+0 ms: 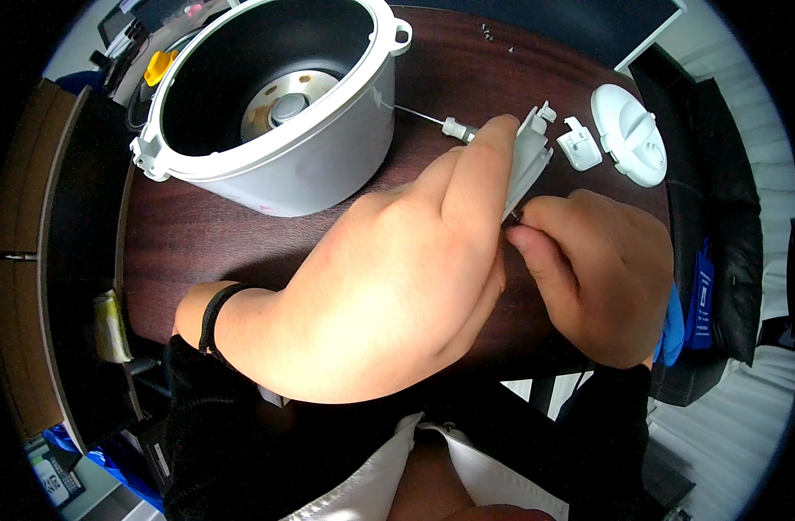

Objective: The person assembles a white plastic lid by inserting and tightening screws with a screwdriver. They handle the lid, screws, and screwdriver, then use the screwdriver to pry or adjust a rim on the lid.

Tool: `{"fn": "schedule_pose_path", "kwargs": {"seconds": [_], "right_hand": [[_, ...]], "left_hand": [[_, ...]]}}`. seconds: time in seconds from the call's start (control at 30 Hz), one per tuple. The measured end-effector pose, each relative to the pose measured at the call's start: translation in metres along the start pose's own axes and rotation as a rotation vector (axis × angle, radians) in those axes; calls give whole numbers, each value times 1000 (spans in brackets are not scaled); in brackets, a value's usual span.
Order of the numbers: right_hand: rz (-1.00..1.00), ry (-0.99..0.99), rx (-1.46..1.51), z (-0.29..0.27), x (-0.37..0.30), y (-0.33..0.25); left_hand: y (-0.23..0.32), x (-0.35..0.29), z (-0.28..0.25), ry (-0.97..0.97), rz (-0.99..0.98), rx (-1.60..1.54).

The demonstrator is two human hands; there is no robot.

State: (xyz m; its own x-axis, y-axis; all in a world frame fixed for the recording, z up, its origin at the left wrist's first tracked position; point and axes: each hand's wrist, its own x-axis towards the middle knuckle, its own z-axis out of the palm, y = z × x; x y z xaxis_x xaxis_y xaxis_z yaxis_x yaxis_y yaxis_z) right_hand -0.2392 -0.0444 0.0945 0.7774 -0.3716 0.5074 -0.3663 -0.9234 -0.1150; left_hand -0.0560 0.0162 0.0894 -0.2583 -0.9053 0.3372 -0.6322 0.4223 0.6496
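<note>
My left hand (415, 252) reaches across the middle with its fingers closed around a white plastic piece (529, 156), whose upper end sticks out past the fingertips. Beside it, my right hand (601, 269) pinches thumb and forefinger together on a tiny dark part (514, 218) at the lower edge of that piece; its kind is too small to make out. A screwdriver (456, 129) with a thin shaft and pale handle shows between the left hand and the cooker; its handle end is hidden behind the hand. At the left stands a white rice cooker body (328, 165), open, its dark inside showing a round metal heating plate (267, 102).
Right of my hands lie a small white plastic part (580, 146) and a white oval cover (627, 135). Several small screws (487, 33) are scattered at the table's far edge. A yellow object (160, 67) sits behind the cooker. A black chair (723, 208) stands at the right.
</note>
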Motion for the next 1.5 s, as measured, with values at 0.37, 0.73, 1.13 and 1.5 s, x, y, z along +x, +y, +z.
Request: {"fn": "schedule_pose_path", "kwargs": {"seconds": [0.37,0.73,1.13,1.5], "right_hand": [[187,9,251,9,1,-10],[7,1,-167,-3,5,-11],[708,-142,930,-12,-11,-24],[84,54,-84,-12,-32,-23]], "left_hand": [[3,-1,4,55,6,53],[0,-4,-4,7,47,-7],[10,-11,10,19,97,-5],[13,-11,15,23,153,-27]]}}
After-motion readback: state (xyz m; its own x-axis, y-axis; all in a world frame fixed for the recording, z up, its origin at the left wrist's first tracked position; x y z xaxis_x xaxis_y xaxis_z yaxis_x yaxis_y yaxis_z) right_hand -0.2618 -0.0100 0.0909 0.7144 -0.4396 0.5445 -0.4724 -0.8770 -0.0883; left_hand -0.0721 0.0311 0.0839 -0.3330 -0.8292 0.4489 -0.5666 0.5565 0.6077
